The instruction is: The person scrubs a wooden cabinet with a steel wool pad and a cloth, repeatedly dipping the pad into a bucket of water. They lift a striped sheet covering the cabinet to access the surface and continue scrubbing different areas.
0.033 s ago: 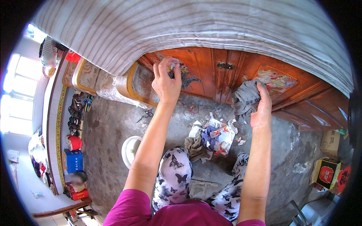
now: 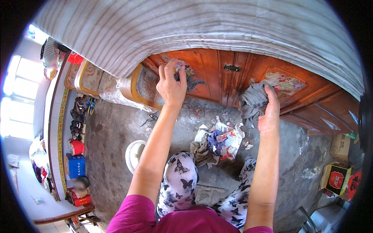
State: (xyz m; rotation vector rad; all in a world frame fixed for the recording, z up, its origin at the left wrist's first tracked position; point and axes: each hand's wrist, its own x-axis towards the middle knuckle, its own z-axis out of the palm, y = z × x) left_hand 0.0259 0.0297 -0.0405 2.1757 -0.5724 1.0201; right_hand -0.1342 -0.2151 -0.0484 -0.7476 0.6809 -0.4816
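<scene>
My right hand (image 2: 271, 110) grips a crumpled grey cloth (image 2: 253, 101) against the right door of the reddish-brown wooden cabinet (image 2: 211, 73). Beside the cloth, that door carries a worn patch of coloured paper (image 2: 285, 82). On the left door is a similar patch (image 2: 191, 80), torn and dark grey over much of its area. My left hand (image 2: 171, 87) is raised at this patch, its fingers bent and thumb and forefinger tips close together. Whatever may lie between those tips is too small to make out.
Paper scraps (image 2: 232, 143) and rags (image 2: 215, 141) lie heaped on the concrete floor before my knees. Scissors (image 2: 149, 119) and a white bucket (image 2: 135, 155) are to the left. A striped sheet (image 2: 233, 23) overhangs the cabinet. Boxes (image 2: 336, 178) stand far right; shoes (image 2: 77, 116) line the left wall.
</scene>
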